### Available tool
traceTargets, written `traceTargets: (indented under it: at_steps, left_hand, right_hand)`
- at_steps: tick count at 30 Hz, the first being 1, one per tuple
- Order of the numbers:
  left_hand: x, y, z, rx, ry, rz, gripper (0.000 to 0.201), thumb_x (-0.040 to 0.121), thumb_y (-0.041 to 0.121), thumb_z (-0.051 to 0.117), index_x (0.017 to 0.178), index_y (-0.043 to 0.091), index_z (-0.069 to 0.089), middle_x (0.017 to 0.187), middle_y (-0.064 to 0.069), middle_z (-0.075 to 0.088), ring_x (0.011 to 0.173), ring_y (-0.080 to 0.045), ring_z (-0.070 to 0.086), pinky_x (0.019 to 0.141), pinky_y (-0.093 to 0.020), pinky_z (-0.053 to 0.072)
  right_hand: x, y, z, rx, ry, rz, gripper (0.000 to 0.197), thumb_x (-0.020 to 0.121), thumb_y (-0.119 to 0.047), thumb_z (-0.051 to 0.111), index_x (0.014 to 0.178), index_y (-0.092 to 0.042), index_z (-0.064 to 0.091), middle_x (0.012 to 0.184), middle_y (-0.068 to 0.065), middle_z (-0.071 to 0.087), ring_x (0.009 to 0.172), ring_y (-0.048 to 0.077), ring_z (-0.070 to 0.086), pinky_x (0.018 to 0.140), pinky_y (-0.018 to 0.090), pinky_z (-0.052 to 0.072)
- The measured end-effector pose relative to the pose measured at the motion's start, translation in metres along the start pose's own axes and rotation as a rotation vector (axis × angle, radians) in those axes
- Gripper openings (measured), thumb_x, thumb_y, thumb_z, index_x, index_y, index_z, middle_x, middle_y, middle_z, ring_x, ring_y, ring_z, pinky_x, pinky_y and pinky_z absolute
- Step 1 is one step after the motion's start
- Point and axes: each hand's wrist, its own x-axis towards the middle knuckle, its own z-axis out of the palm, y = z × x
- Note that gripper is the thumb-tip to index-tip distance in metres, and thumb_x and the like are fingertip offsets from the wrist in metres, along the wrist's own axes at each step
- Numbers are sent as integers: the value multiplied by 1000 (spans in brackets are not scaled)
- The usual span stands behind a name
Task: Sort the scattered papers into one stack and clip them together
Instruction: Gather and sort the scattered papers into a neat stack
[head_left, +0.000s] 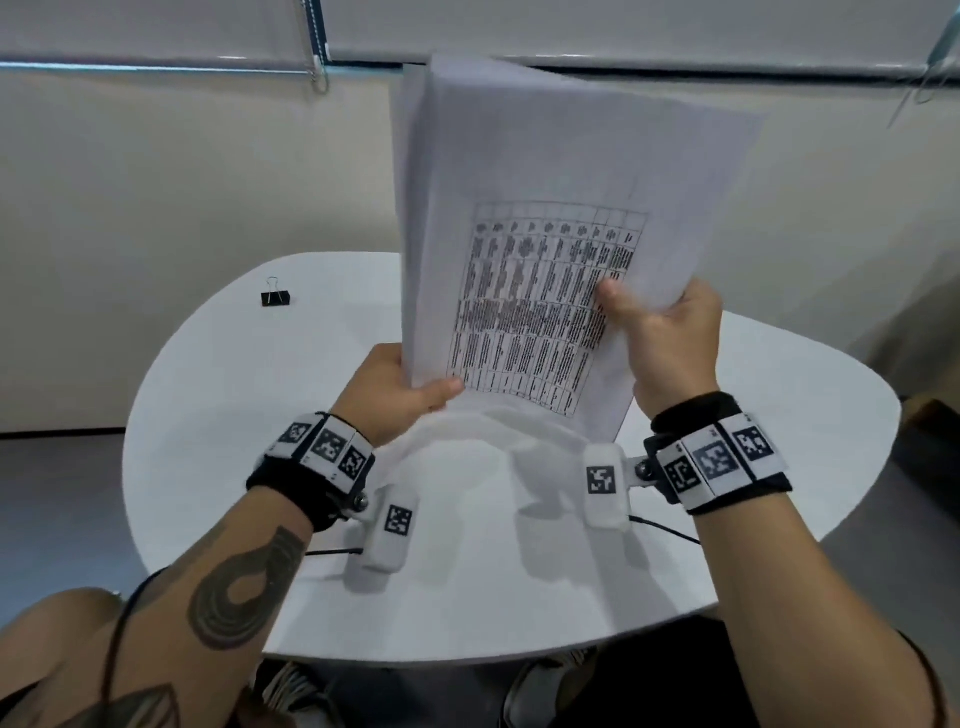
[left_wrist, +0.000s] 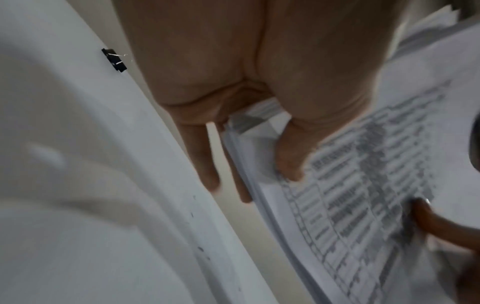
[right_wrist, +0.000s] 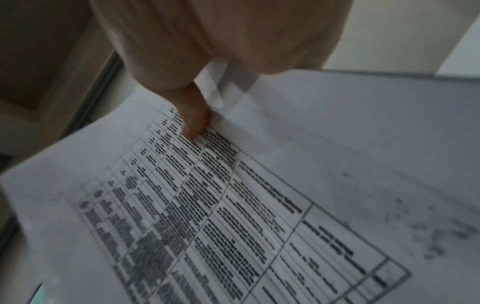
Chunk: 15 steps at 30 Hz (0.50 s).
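Above table | both hands grip upright papers | binder clip at 10 o'clock, nearer my left hand; right hand

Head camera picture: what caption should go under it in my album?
Both hands, left and right, hold the papers upright over the white table; the black clip waits.

Left hand pinches paper stack; binder clip apart on table.
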Motion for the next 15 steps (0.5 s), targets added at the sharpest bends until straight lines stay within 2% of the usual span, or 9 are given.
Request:
traceTargets:
  at_steps: [1, 3, 6, 7, 9, 11, 13, 15]
  left_hand:
    - [0, 1, 4, 44, 71, -7, 19, 87, 24, 82, 100, 15, 73, 99, -3, 76, 94, -24, 73, 92, -37, 58]
    - [-1, 8, 16, 121, 228, -26, 20, 91, 22, 76, 110, 16, 74, 98, 1, 72, 92, -21, 69, 89, -31, 53]
    - [-4, 13, 31, 194, 342, -12, 23, 95, 14, 67, 118, 17, 68, 93, 4, 64, 86, -23, 59, 81, -26, 44]
    - [-6, 10, 36, 201, 345, 4, 24, 96, 13, 65, 119, 17, 67, 92, 5, 64, 85, -23, 59, 79, -26, 44]
    - [-11, 1, 42, 184, 315, 17, 24, 95, 16, 67, 119, 19, 66, 87, 8, 64, 81, -21, 64, 73, -24, 46]
    - [-15, -7, 39, 137, 273, 10, 19, 91, 25, 76, 107, 19, 68, 81, 14, 65, 75, -9, 66, 64, -16, 49]
    - [-13, -11, 33, -36, 271, 23, 24, 83, 30, 86, 99, 19, 72, 85, 13, 73, 77, -3, 71, 68, -14, 54]
    - [-9, -8, 28, -139, 272, 59, 22, 79, 28, 89, 96, 25, 74, 88, 13, 76, 81, 0, 74, 70, -13, 55]
  right_hand:
    - [1, -1, 3, -18, -6, -15, 17, 85, -6, 82, 99, -5, 73, 88, -1, 76, 78, 9, 74, 73, 27, 60]
    - [-3, -2, 11, -42, -4, -47, 18, 85, -8, 83, 94, -16, 71, 87, -8, 74, 77, 2, 73, 75, 25, 60]
    - [-12, 1, 25, -48, 25, -96, 30, 87, -6, 80, 86, -26, 59, 80, -16, 65, 68, -13, 64, 72, 10, 52]
    - [-14, 4, 27, -28, 33, -102, 31, 88, -4, 79, 87, -26, 58, 81, -16, 65, 69, -14, 63, 73, 9, 51]
    - [-17, 14, 28, 6, 27, -84, 29, 88, -2, 78, 97, -24, 62, 91, -12, 70, 81, -7, 69, 81, 15, 54]
    - [-22, 30, 24, -3, -11, -38, 30, 88, -1, 78, 109, -19, 65, 99, -9, 73, 90, 1, 72, 83, 18, 55]
    - [-28, 43, 16, -37, -44, 1, 35, 87, -3, 78, 118, -14, 65, 103, -9, 73, 95, 1, 72, 85, 18, 54]
    - [-30, 50, 12, -55, -63, 26, 41, 86, -4, 79, 123, -12, 63, 108, -8, 73, 100, 4, 72, 92, 23, 56]
